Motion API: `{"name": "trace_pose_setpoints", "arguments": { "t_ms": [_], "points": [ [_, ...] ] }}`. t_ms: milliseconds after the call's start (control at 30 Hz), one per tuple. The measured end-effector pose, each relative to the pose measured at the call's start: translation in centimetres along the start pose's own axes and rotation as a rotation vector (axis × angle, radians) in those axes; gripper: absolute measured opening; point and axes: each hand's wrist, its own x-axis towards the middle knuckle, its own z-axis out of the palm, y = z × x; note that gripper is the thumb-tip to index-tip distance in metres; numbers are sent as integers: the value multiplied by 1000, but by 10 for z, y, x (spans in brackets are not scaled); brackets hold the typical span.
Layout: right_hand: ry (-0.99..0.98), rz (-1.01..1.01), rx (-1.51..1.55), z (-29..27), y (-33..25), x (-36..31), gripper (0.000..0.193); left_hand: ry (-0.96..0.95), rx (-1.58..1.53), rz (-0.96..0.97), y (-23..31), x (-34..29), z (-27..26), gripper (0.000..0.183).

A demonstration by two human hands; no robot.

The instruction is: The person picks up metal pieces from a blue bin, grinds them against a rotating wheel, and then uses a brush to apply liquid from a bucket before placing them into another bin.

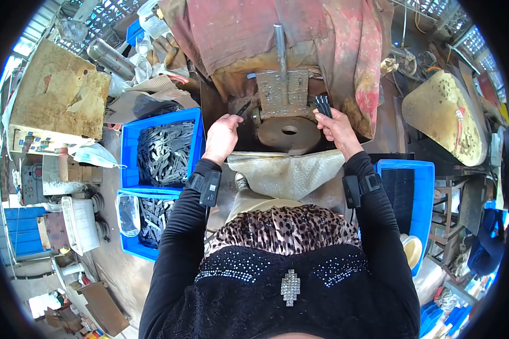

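Tan and stained, a panel [62,93] stands at the far left. To its right, two blue bins are set end to end: the near bin [144,251] and the far bin [129,161], both loaded with loose dark strips [164,150]. A clear tub [128,216] sits at the left edge of the near bin. The left hand [221,138], right of the far bin, is narrowed on a single strip [244,108], pinched between thumb and fingers and pointed away from the body. Whether this strip touches the machine cannot be told.

At centre, a round wheel [288,143] with a central hole lies in front of a coated plate [270,96]. A metal rod [280,48] rises at the plate. Red cloth [237,34] drapes behind; a pale sheet [288,175] hangs on the body side of the wheel.

The right hand [340,129] is curled around a small bundle [322,105] of strips, near the plate's right edge. Right of the forearm stands another blue bin [425,209] with black contents. A yellowish pad [444,116] is positioned at far right.
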Motion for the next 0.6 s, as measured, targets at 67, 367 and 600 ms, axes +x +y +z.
{"name": "trace_pose_setpoints", "arguments": {
  "t_ms": [67, 367, 600],
  "points": [
    [4, 4, -9, 0, 0, 1, 15, -6, 4, -11, 0, 0, 0, 26],
    [20, 21, -15, 0, 0, 2, 13, -3, 18, -25, 0, -1, 1, 25],
    [19, 1, -32, 7, -8, -2, 13, 27, 13, -23, 0, 0, -3, 20]
  ]
}}
